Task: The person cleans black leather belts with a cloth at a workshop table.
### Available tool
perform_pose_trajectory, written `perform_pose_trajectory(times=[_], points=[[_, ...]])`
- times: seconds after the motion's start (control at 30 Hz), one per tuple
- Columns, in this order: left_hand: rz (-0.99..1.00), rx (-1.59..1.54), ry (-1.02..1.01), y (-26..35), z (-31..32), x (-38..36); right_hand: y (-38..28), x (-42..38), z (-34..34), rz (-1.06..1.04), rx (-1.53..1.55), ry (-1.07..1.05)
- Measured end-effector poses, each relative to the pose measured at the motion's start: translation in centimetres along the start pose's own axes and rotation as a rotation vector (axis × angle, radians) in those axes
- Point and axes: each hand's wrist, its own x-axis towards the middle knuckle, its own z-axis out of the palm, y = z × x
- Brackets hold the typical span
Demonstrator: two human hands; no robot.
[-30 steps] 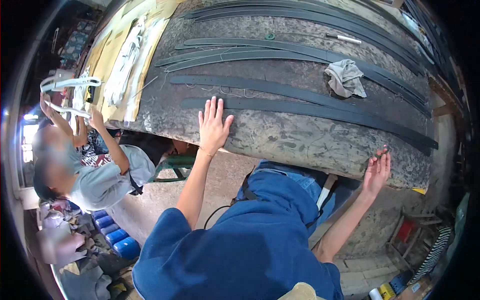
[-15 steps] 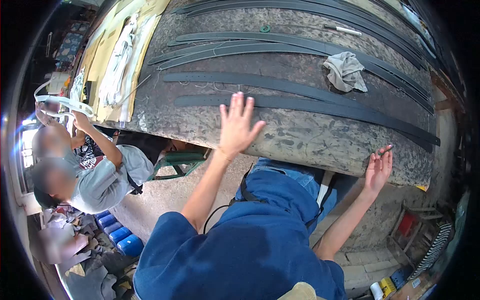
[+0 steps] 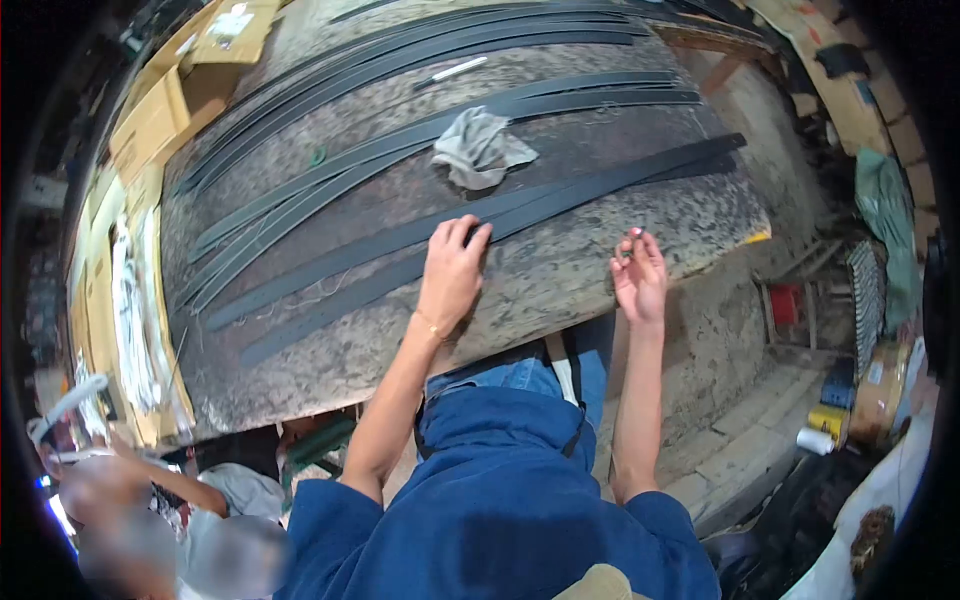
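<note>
nearest strap (image 3: 400, 268): long dark strip lying flat along the near part of the tabletop (image 3: 570, 270), running from near left up toward far right, beside a second strap just beyond it.
left hand (image 3: 452, 272): palm down, fingers curled onto the strap near its middle; a second ago flat and spread at the tabletop's near edge, then lifted, now shifted along to the right and pressing on the strip.
right hand (image 3: 640, 277): raised just off the near edge, fingertips pinched on something small and dark, too small to name; same pinch as a second ago.
grey rag (image 3: 478, 147): crumpled, beyond the left hand, resting across farther straps.
white pen-like stick (image 3: 458, 68): far side, among more straps.
co-worker's sleeve (image 3: 235, 490): near left, below the tabletop.
</note>
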Motion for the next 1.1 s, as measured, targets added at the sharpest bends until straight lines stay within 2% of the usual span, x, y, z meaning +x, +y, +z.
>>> perform_pose_trajectory(times=[0.1, 0.33, 0.53, 0.87, 0.93, 1.1], points=[[0.000, -0.036, -0.092, -0.5, -0.7, -0.6, 0.0, 0.0, -0.1, -0.016, 0.023, 0.011], [0.081, 0.096, -0.092, -0.7, -2.3, -3.7, 0.1, -0.3, -0.2, 0.004, 0.049, -0.030], [0.068, 0.135, -0.154, -0.6, -3.9, -5.3, 0.1, -0.1, 0.1, 0.000, 0.031, -0.017], [0.122, 0.250, -0.238, 0.3, -4.2, -4.5, 0.3, -0.5, -0.7, -0.025, 0.058, -0.026], [0.062, 0.257, -0.300, 0.9, -4.5, -3.8, 0.3, -0.6, -0.7, -0.017, 0.091, -0.025], [0.091, 0.176, -0.212, 2.6, -2.8, -1.7, 0.6, -0.5, -0.7, -0.019, 0.132, -0.028]])
